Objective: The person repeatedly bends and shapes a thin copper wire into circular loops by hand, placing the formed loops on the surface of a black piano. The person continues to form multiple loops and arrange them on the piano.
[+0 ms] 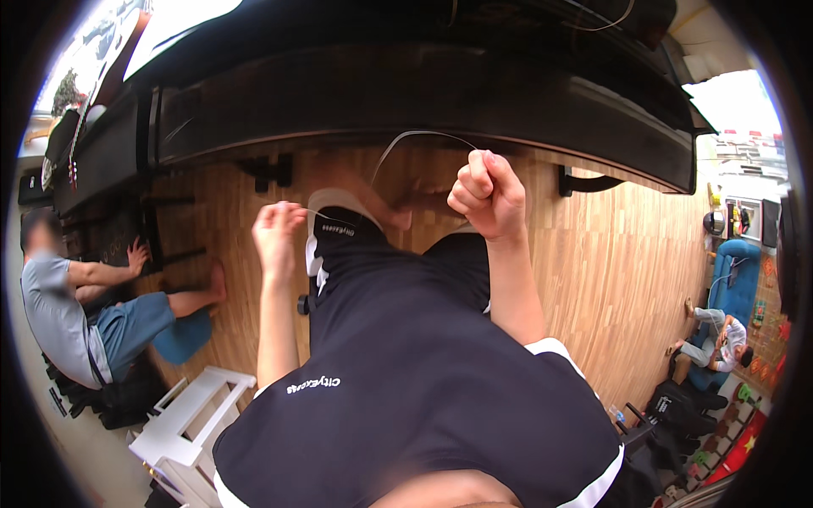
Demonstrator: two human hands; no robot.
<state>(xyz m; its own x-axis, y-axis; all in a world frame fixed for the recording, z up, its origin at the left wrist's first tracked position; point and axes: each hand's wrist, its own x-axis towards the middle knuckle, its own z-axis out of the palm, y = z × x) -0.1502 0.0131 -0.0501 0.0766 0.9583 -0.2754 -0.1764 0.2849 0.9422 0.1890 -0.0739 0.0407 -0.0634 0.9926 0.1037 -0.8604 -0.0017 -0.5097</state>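
Note:
In front of my lap I hold a thin, pale wire [414,132]. My right hand [489,195] is closed in a fist around one part of it, and from the top of that fist the wire arches up and over to the left. Lower and farther left, my left hand [278,237] pinches a thin length between thumb and fingers, and a short piece runs off to the right over my dark trousers. Whether both lengths join cannot be made out against the dark cloth. Both hands are in the air, apart from each other.
A long glossy black piece of furniture [406,89] spans the view ahead. To the left a person [76,296] sits with a hand out by dark furniture; a white stool [195,415] stands closer. Far right, another person [720,347] sits by a blue sofa [735,271]. The floor [584,262] is wooden.

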